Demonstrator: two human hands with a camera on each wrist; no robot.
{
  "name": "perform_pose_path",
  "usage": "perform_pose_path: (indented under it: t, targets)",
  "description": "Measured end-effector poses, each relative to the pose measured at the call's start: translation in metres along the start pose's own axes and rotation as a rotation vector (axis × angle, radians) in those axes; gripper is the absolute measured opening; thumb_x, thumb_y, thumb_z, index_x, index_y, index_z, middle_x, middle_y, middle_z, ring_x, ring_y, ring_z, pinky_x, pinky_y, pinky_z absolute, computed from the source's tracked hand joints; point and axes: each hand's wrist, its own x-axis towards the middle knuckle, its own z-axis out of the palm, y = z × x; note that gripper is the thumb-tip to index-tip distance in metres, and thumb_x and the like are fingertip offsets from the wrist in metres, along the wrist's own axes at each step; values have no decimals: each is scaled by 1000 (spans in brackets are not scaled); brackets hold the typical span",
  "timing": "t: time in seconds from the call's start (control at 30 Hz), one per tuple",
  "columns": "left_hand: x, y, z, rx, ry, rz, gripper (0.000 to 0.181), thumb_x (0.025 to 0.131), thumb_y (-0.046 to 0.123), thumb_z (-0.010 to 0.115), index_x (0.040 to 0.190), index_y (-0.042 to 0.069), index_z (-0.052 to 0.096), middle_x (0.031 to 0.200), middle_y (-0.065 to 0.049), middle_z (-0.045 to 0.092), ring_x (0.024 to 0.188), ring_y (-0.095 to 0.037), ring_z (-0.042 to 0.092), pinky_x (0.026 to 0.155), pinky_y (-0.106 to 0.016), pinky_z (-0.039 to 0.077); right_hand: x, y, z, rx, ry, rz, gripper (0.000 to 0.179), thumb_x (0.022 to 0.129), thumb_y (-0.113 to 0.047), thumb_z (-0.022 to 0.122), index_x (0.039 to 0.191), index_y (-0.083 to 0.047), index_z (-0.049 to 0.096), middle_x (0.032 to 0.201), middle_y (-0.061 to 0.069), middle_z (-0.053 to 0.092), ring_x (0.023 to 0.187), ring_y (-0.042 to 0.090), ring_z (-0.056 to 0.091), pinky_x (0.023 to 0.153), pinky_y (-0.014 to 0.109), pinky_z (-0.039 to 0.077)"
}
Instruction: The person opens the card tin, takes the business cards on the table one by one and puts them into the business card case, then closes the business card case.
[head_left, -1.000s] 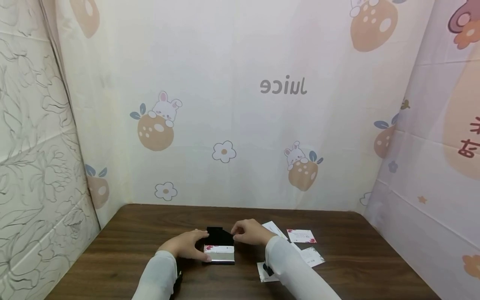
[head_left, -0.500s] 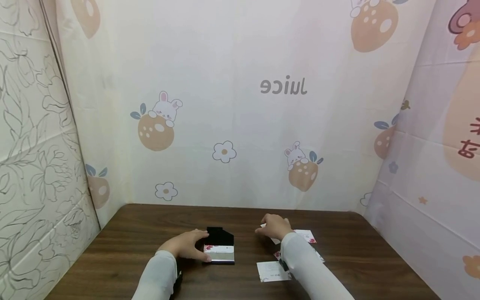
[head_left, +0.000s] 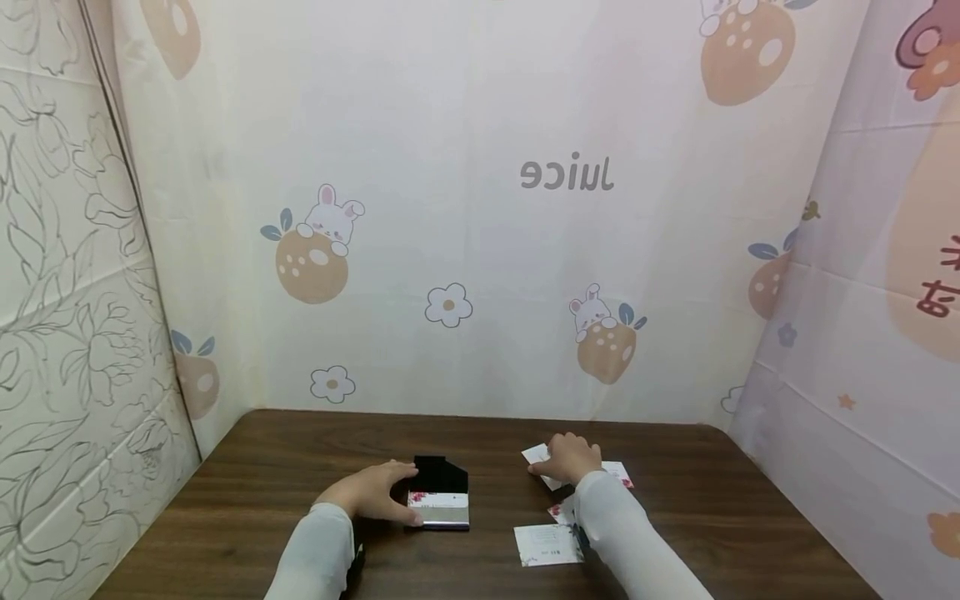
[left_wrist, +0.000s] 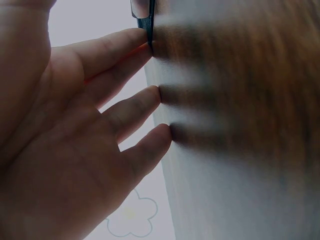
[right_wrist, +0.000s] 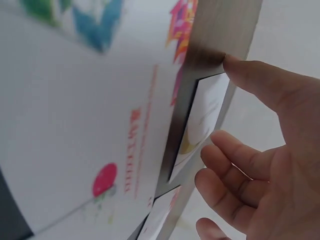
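My left hand (head_left: pixel 372 492) rests at the left side of a business card case (head_left: pixel 441 477), thumb near its front corner and index finger by its raised black lid. Inside the case lies a white card (head_left: pixel 438 500) with red flowers. The left wrist view shows fairly straight fingers with their tips on the table, the case's dark edge (left_wrist: pixel 151 30) beside them. My right hand (head_left: pixel 573 458) is over a business card (head_left: pixel 536 454). In the right wrist view its thumb touches the table beside this card (right_wrist: pixel 202 112), and its loosely bent fingers hold nothing visible.
More business cards lie right of the case: one in front (head_left: pixel 547 545), one partly under the right sleeve (head_left: pixel 561 510), one behind the right hand (head_left: pixel 618 472). The brown wooden table (head_left: pixel 300 442) meets a printed curtain (head_left: pixel 480 358) at the back.
My right hand has moved right from the case's right side to the loose cards, then slightly farther right over one of them. The left hand and the case have stayed in place.
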Motion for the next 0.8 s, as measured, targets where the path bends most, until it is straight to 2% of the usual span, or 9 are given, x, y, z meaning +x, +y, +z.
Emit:
perform_pose_path:
  t: [0.13, 0.33, 0.47, 0.63, 0.8]
  targets:
    - [-2, 1, -1, -7, 3, -1, 84, 78, 44, 84, 145, 5, 51, 151, -19, 44, 143, -43, 32, 110, -63, 31, -4, 1, -3, 15, 0, 19, 53, 79, -51, 81, 102, -4, 73, 93, 9, 65, 84, 28, 57, 81, 51, 42]
    - [-1, 3, -2, -4, 0, -11, 84, 78, 47, 83, 145, 6, 52, 152, -19, 43, 143, -42, 33, 110, -63, 31, -4, 8, -4, 31, -39, 61, 48, 83, -54, 75, 84, -7, 69, 78, 5, 61, 75, 25, 53, 80, 50, 39]
    - [-1, 3, -3, -5, 0, -8, 84, 78, 46, 84, 144, 5, 52, 151, -20, 43, 143, -43, 33, 110, -63, 30, -3, 11, -3, 52, -51, 65, 45, 84, -54, 75, 79, -10, 67, 77, 3, 60, 75, 25, 53, 82, 51, 38]
    - [-1, 2, 0, -5, -7, -4, 84, 79, 45, 83, 145, 5, 51, 151, -20, 44, 143, -43, 32, 110, -63, 30, -2, 12, -3, 58, -71, 63, 46, 82, -55, 76, 76, -11, 67, 78, 2, 61, 74, 24, 53, 84, 52, 37]
    - [-1, 2, -1, -1, 4, -1, 83, 78, 45, 84, 144, 6, 52, 151, -20, 44, 143, -44, 32, 109, -63, 31, 0, 13, -3, 78, -64, 69, 45, 79, -53, 80, 83, -9, 72, 83, 3, 66, 76, 24, 55, 85, 54, 38]
